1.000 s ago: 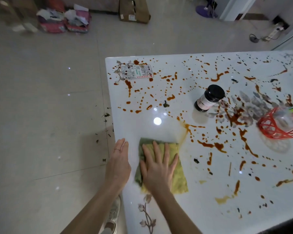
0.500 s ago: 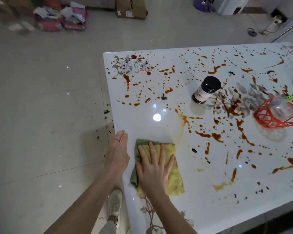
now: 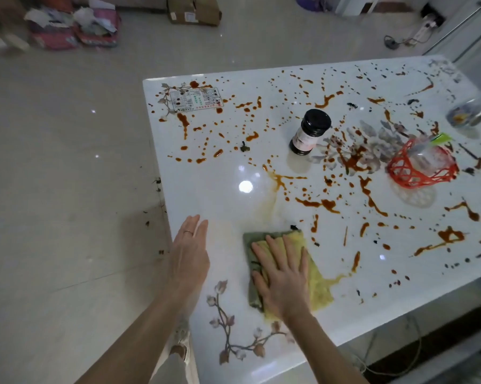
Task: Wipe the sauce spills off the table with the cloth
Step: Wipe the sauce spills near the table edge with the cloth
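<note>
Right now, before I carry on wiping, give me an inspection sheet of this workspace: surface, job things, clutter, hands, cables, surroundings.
Surface: white table spattered with brown-red sauce spills over most of it; pale smear beside the cloth.
Job's things: yellow-green cloth lies flat near the front left corner.
Clutter: black-lidded jar upright; red basket; printed card at the far left corner; glass dish at the right edge.
Hands: right hand flat, pressing the cloth; left hand open at the table's left edge, holding nothing.
Cables: power strip with cord on the floor, far right; loose cord below the table's near edge.
Surroundings: dark crumbs on the tiled floor; cardboard box; pink bags.
</note>
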### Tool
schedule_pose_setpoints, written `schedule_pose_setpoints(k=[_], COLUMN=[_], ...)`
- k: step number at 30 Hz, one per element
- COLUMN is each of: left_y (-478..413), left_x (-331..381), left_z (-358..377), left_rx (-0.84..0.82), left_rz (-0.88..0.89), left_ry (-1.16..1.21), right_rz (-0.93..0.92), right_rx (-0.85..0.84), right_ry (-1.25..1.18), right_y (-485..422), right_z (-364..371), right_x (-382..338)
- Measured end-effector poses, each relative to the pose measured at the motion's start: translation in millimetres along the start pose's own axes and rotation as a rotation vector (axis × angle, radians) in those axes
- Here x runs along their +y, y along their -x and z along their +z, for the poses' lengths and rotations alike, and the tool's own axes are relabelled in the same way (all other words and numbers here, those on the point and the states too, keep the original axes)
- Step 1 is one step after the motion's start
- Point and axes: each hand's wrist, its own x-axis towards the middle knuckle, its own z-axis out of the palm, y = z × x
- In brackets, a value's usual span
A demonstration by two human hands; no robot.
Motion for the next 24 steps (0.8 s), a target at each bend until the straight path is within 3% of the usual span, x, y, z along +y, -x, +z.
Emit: schedule_pose_setpoints(k=[3, 5, 9, 11, 13, 17, 20, 22, 24], left_y=[9.8, 14.0, 16.5, 16.5, 15.6, 17.9, 22.7, 23.8, 23.0], left_x=[4.3, 5.8, 12.3, 18.2, 21.7, 28.3, 31.0, 30.7, 31.6], left_z=[3.0, 4.6, 11.3, 13.3, 14.6, 16.4, 17.9, 18.2, 17.7], left_rx=[-0.005, -0.001, 0.003, -0.006, -0.016, -0.053, -0.058, -0.062, -0.061], left_rz=[0.022, 0.026, 0.026, 0.036, 0.036, 0.024, 0.026, 0.024, 0.019], left_ry=[0.002, -0.008, -0.037, -0.044, -0.042, -0.051, -0.056, -0.050, -0.043], right_rz=[0.217, 0.268, -0.021, -0.175, -0.204, 0.042, 0.184, 0.209, 0.116], right_rx=[-0.024, -0.025, -0.036, -0.051, -0.050, -0.046, -0.054, -0.041, -0.041], right_ry=[-0.003, -0.014, -0.046, -0.055, -0.035, -0.022, -0.036, -0.048, -0.053], right_y=[-12.5, 1.1, 61.5, 71.2, 64.4, 41.4, 38.8, 45.7, 57.3], right_z=[-3.3, -3.1, -3.9, -5.1, -7.2, -14.0, -15.5, -13.1, -10.2], right_x=[23.6, 5.9, -31.6, -13.8, 15.5, 71.4, 70.9, 48.2, 22.0])
